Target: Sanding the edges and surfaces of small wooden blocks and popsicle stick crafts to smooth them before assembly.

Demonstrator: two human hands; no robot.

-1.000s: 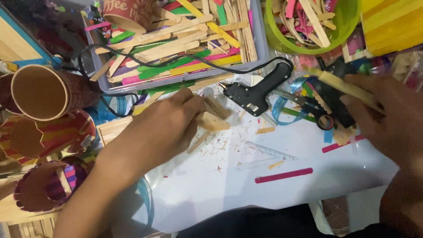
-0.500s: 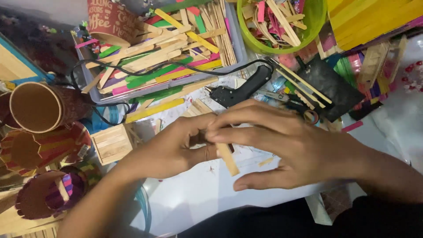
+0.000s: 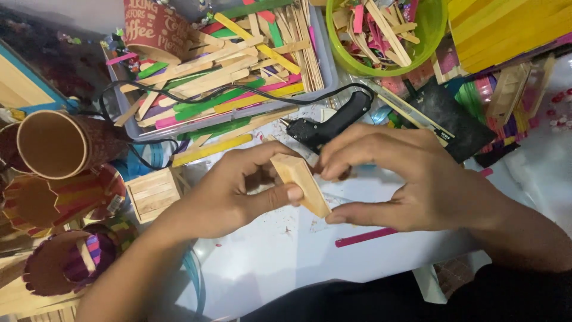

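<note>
Pinching a slanted wooden stick piece [image 3: 301, 183] at frame centre, the left hand [image 3: 229, 194] grips its upper-left end; the right hand [image 3: 411, 179] clasps its lower-right end.

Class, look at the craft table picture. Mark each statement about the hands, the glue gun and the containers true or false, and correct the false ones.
1. Both hands hold a small wooden stick piece. True: left hand and right hand pinch it together.
2. The glue gun is in the right hand. False: it lies on the table behind the hands.
3. The green bowl holds sticks. True.
4. The paper cup at left stands upright. False: it lies on its side, its opening facing the camera.
5. A pink stick lies on the white surface below the right hand. True.
</note>
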